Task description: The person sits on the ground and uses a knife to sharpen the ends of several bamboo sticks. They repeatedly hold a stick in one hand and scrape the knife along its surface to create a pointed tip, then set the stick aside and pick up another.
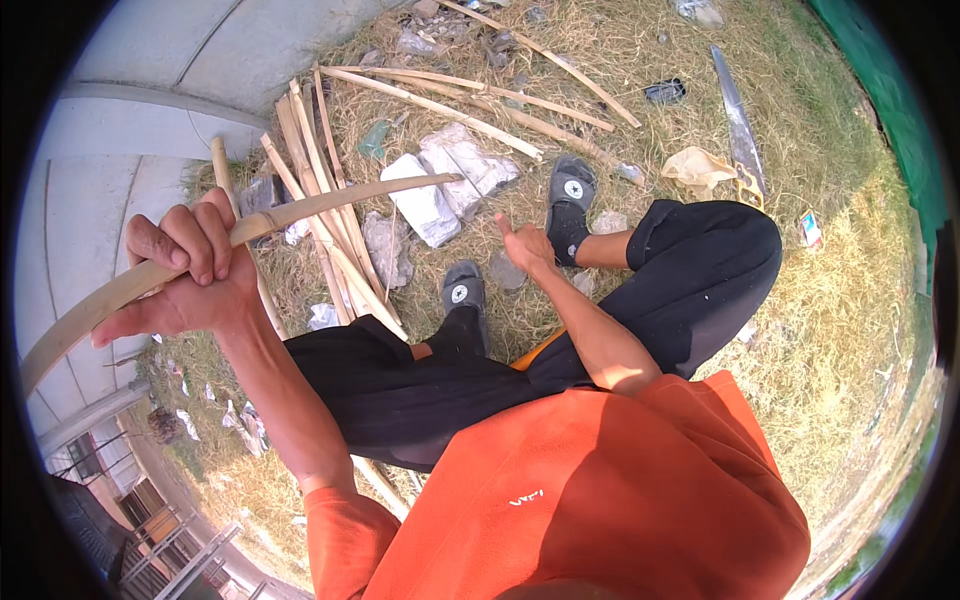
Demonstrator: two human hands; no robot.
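Observation:
My left hand is raised at the left, its fingers wrapped round a long, slightly curved bamboo strip. One end of the strip runs past the lower left rim; the other tapers to a tip above the space between my feet. My right hand is low in the middle, just beyond that tip and beside my right sandal. One digit points toward the strip, while the other fingers look curled and mostly hidden. A thin dark line shows near the tip; whether the right hand holds it is unclear.
Several cut bamboo strips lie piled at the left, with more poles beyond. White crumpled sacking lies before my feet. A handsaw rests on dry grass at the right, near a cream plastic bag. A grey wall rises at the left.

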